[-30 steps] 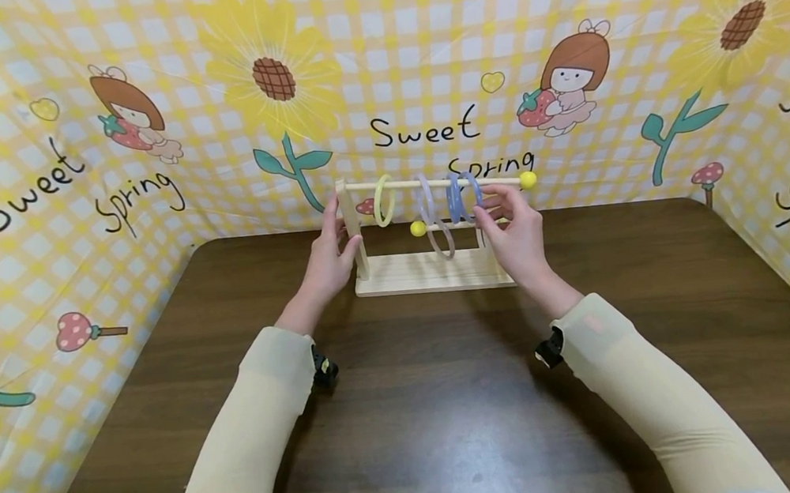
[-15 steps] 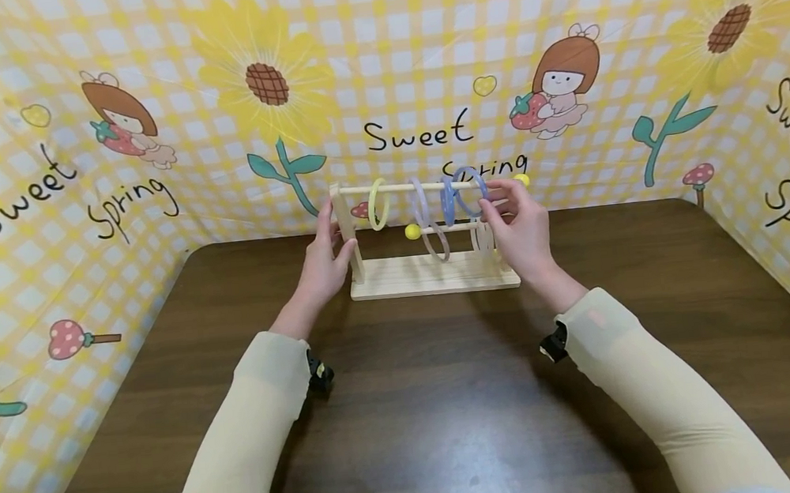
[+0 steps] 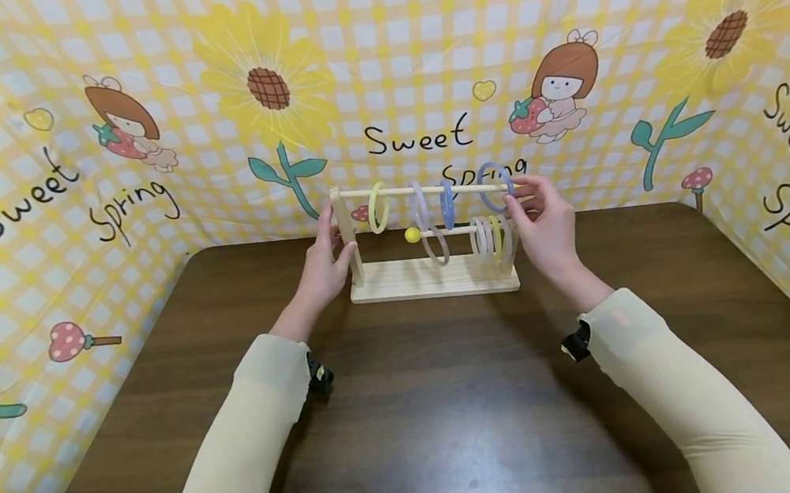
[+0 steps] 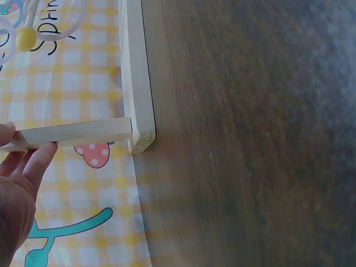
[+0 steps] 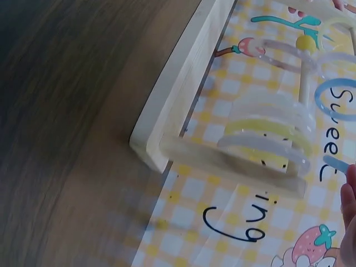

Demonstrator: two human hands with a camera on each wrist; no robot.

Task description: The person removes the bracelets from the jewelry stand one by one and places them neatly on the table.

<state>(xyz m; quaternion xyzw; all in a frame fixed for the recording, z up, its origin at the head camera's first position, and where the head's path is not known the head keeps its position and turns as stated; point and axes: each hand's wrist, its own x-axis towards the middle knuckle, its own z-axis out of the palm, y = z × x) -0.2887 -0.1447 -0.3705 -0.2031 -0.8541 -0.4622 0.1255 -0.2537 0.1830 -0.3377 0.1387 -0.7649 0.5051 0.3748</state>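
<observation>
A wooden bangle stand (image 3: 434, 282) has an upper and a lower rod. My left hand (image 3: 324, 267) grips its left post (image 4: 78, 132), thumb and fingers on opposite sides. With thumb and fingers, my right hand (image 3: 546, 224) pinches a blue bangle (image 3: 490, 165) around the upper rod's right part; the rod's end is hidden behind that hand. Farther left on this rod hang a second blue bangle (image 3: 447, 206), a lilac one (image 3: 417, 206) and a yellow-green one (image 3: 372, 210). The lower rod carries a pinkish bangle (image 3: 444, 248) and several white and yellow bangles (image 3: 497, 241) by the right post.
A yellow ball (image 3: 412, 235) caps the lower rod's left end. The stand is near the back edge of a dark wooden table (image 3: 410, 404). Behind it and at both sides hangs a yellow checked cloth (image 3: 405, 55) with printed sunflowers.
My right hand has drawn one blue bangle rightward along the upper rod, away from the other blue one. More of the lower rod's bangles now show. The left hand keeps its hold.
</observation>
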